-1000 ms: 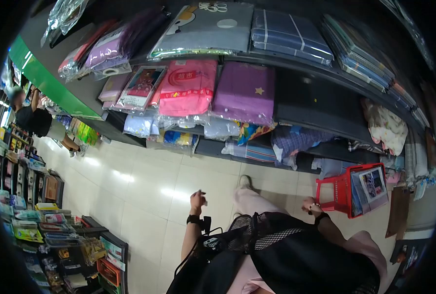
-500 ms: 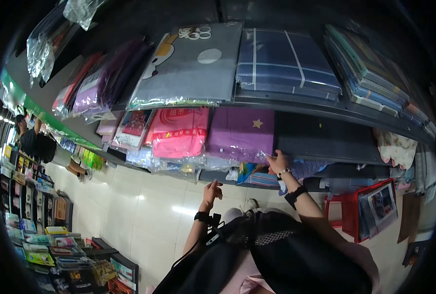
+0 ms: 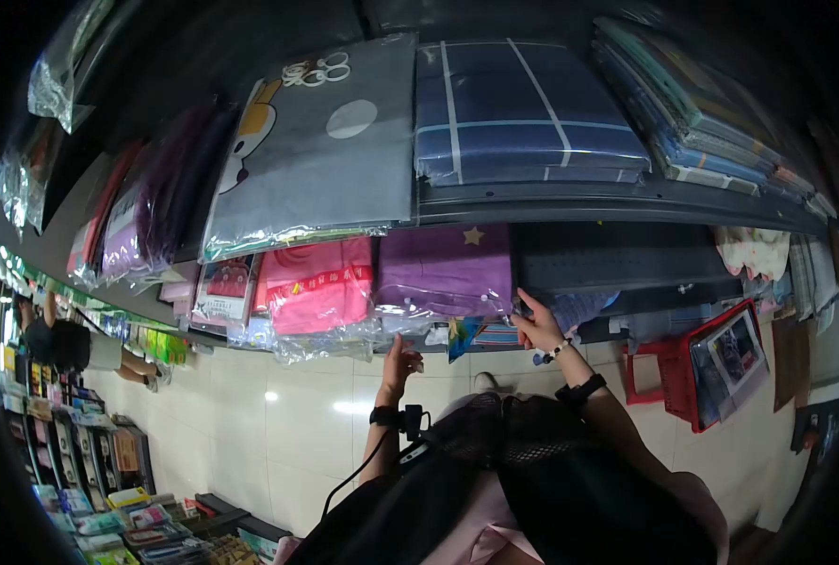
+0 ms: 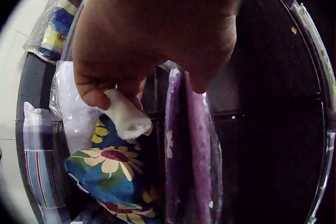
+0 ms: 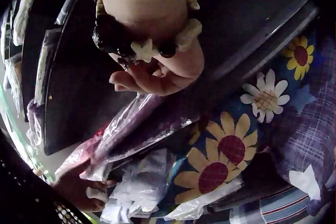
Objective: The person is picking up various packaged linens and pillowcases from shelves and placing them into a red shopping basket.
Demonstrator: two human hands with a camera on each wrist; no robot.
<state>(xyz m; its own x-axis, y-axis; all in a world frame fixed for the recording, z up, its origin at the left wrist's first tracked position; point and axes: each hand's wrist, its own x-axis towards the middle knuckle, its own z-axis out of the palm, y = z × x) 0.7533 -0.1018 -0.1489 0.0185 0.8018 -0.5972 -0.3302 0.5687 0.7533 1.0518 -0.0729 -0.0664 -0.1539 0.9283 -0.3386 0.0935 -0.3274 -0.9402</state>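
A purple fabric pack with a gold star (image 3: 446,268) lies in clear plastic on the middle shelf. At its right front corner, my right hand (image 3: 539,328) pinches the plastic wrap, with a bracelet on the wrist. The right wrist view shows the curled fingers at the top of the crinkled plastic (image 5: 123,124). Below the shelf's front edge, my left hand (image 3: 399,365) grips a small soft white roll (image 4: 125,116) in its curled fingers. Its thumb lies close by the purple pack's edge in the left wrist view. A pink pack (image 3: 316,287) sits left of the purple one.
The upper shelf holds a grey pack (image 3: 316,160) and blue checked packs (image 3: 523,113), overhanging the middle shelf. A red basket (image 3: 688,391) stands on the floor at right. Flowered fabric (image 4: 113,166) lies lower down. Another person (image 3: 66,344) stands far left.
My right hand has risen from beside my body to the purple pack's corner. The left hand has moved forward toward the shelf. The view has come closer to the shelves.
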